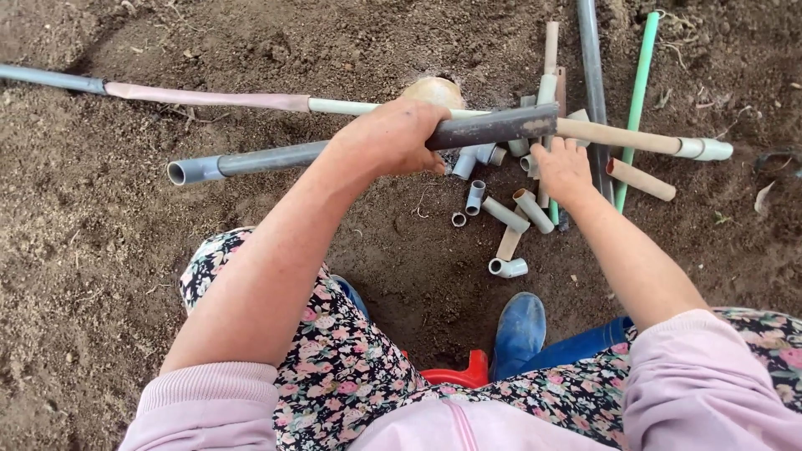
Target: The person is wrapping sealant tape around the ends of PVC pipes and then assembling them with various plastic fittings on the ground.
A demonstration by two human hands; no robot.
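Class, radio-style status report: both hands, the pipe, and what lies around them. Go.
Left hand gripping grey pipe, held level above soil. Right hand open, reaching into pipe offcuts. Long pipes lie across the pile.

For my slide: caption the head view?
Left hand grips grey pipe; right hand reaches among pipe offcuts.

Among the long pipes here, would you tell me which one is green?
The green pipe is the thin one at the upper right, running from the top edge down beside the dark grey pipe; the other pipes are grey or tan.
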